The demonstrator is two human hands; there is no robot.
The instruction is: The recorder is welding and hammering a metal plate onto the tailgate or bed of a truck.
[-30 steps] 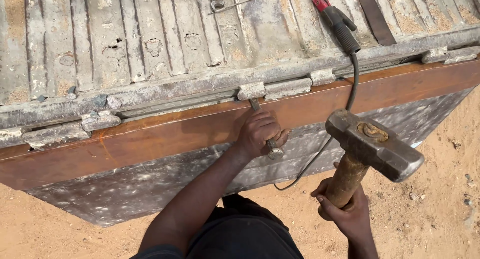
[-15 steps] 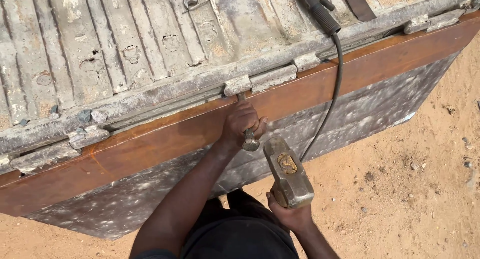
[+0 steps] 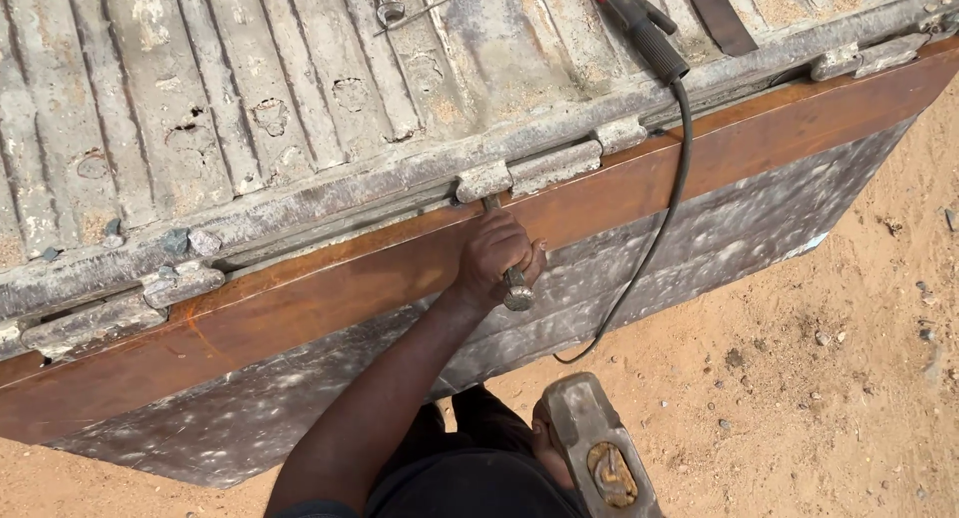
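My left hand [image 3: 496, 258] is closed around a short steel chisel [image 3: 517, 296]. The chisel's tip sits against a grey hinge block [image 3: 485, 181] on the edge of a worn truck bed. Its mushroomed lower end pokes out below my fist. Under the hinge a rust-brown steel bar [image 3: 300, 303] runs along the hanging tailgate [image 3: 250, 418]. My right hand [image 3: 546, 450] is mostly hidden and grips a heavy sledge hammer. The hammer's head [image 3: 599, 448] hangs low near my body, well below the chisel.
A welding electrode holder [image 3: 644, 23] with a red tip lies on the ribbed bed, and its black cable [image 3: 671, 198] drops over the tailgate right of my hand. A wrench [image 3: 385, 3] and a flat strap [image 3: 721, 13] lie further back. Sandy ground [image 3: 819, 378] lies to the right.
The hammer swung from raised at the right in to the chisel's end, then dropped back low near my body. My left hand stayed on the chisel.
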